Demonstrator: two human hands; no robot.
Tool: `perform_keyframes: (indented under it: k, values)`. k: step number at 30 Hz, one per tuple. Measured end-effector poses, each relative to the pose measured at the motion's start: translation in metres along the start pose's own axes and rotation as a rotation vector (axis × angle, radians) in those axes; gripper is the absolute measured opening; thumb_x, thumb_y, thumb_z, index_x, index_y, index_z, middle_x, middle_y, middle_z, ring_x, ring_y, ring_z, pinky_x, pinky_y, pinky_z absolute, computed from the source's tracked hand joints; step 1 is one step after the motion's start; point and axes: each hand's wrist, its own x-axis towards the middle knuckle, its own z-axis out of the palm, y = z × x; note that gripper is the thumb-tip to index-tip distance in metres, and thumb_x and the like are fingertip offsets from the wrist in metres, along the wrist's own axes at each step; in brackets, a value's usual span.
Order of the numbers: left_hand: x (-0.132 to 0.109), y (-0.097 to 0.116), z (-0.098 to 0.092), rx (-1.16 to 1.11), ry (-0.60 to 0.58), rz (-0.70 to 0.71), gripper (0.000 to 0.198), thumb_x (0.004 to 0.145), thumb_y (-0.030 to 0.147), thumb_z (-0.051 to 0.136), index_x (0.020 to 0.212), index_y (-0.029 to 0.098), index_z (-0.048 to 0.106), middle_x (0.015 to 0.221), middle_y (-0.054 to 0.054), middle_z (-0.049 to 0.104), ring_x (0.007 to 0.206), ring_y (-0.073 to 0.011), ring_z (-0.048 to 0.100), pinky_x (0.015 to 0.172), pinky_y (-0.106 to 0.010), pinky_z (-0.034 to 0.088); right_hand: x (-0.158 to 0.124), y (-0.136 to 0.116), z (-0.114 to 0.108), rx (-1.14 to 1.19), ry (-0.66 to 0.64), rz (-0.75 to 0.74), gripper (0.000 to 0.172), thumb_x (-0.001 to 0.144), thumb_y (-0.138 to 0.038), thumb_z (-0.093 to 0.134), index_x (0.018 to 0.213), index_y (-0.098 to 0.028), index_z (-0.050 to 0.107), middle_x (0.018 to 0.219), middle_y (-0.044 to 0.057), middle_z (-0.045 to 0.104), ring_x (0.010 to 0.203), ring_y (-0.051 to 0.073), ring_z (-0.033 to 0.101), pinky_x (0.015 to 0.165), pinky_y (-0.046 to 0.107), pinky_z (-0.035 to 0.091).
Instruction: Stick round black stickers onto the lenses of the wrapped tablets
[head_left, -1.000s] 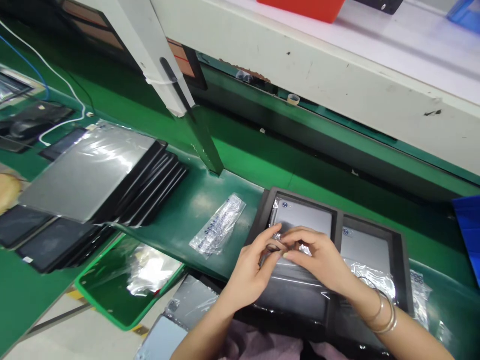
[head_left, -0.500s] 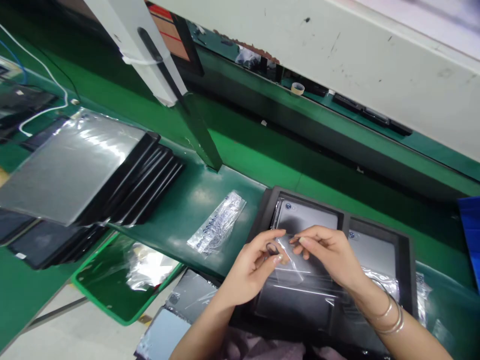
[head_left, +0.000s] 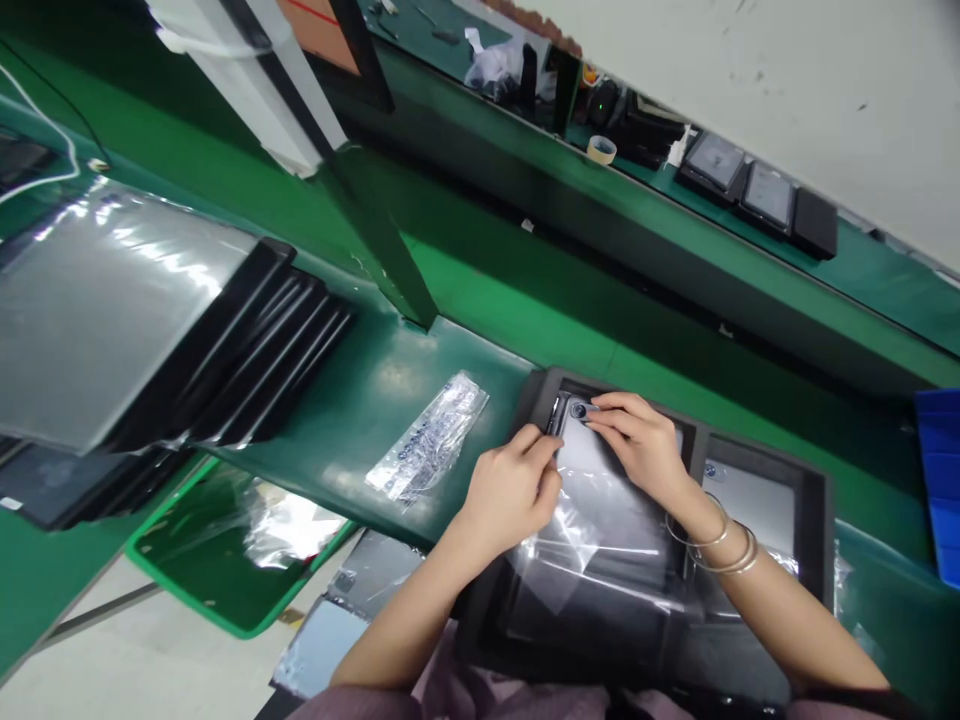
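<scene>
A black foam tray (head_left: 814, 520) with two pockets lies at the bench's near edge. Each pocket holds a grey tablet back, the left one (head_left: 592, 480) under loose clear film (head_left: 585, 550). My left hand (head_left: 514, 490) rests curled at the tablet's upper left corner, fingertips at the tray wall. My right hand (head_left: 637, 445) reaches over the same corner, fingers pressed together beside the round camera lens (head_left: 578, 410). What the fingertips pinch is too small to make out. Bangles circle my right wrist.
A small clear bag (head_left: 427, 440) lies left of the tray. A stack of black trays under silver film (head_left: 112, 320) fills the left. A green bin (head_left: 225, 550) with plastic sits below the bench edge. A tape roll (head_left: 601, 149) and devices lie on the far conveyor.
Both hands moved from the middle of the left tablet up to its top left corner by the camera lens. The film now lies loose over the tablet. The view tilted downward.
</scene>
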Motion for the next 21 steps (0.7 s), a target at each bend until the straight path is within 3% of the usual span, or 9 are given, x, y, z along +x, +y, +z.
perform_keyframes:
  k: [3,7,11,17,21]
  values:
    - [0.003,-0.003,0.005,0.185,-0.001,0.067,0.037,0.086,0.022,0.040,0.117,0.015,0.060,0.109,-0.012,0.062,0.067,-0.0190,0.064,0.054,-0.030,0.049,-0.002,0.006,0.003,0.000,-0.005,0.017,0.015,0.088,-0.022,0.055,0.086,-0.023,0.070,0.094,0.006,0.067,0.090,0.019,0.062,0.078,0.037,0.053]
    - [0.007,-0.006,0.009,0.269,0.015,0.134,0.038,0.089,0.023,0.038,0.119,0.015,0.060,0.127,-0.012,0.058,0.074,-0.0205,0.067,0.060,-0.032,0.053,-0.003,0.007,0.004,0.021,0.011,0.013,0.015,0.088,-0.021,0.055,0.086,-0.022,0.070,0.093,0.006,0.067,0.089,0.019,0.061,0.078,0.037,0.052]
    - [0.012,-0.008,0.011,0.351,0.009,0.220,0.038,0.090,0.022,0.038,0.119,0.013,0.060,0.130,-0.011,0.058,0.076,-0.0206,0.068,0.062,-0.032,0.055,-0.001,0.005,0.003,0.007,-0.004,0.008,0.017,0.088,-0.020,0.054,0.087,-0.022,0.070,0.093,0.006,0.067,0.087,0.018,0.061,0.077,0.036,0.052]
    - [0.019,-0.008,0.011,0.560,0.055,0.398,0.036,0.085,0.017,0.045,0.116,0.011,0.062,0.133,-0.010,0.054,0.058,-0.0160,0.064,0.045,-0.031,0.053,0.005,0.002,-0.002,-0.061,-0.080,-0.039,0.019,0.089,-0.016,0.051,0.087,-0.017,0.069,0.093,0.008,0.067,0.085,0.019,0.059,0.076,0.037,0.052]
    - [0.024,-0.011,0.009,0.614,0.082,0.473,0.035,0.083,0.014,0.046,0.113,0.011,0.064,0.129,-0.009,0.058,0.053,-0.0138,0.061,0.043,-0.029,0.053,0.007,0.001,-0.004,-0.067,-0.124,-0.082,0.019,0.089,-0.014,0.049,0.088,-0.016,0.068,0.093,0.008,0.067,0.086,0.019,0.058,0.076,0.036,0.052]
